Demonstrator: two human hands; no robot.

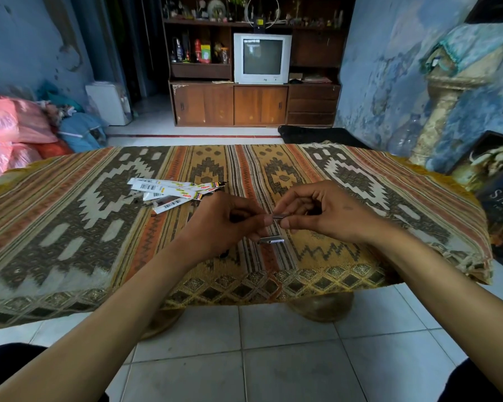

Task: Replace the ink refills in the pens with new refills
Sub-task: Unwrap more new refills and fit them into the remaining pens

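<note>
Left hand (230, 220) and right hand (323, 216) both pinch thin dark pen part (278, 217) above patterned cloth surface (331, 175); light, slippery, bendable: grip near ends; white packaged refills (172, 192) lie left

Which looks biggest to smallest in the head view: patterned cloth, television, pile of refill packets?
1. patterned cloth
2. television, though it stands much farther away
3. pile of refill packets
</note>
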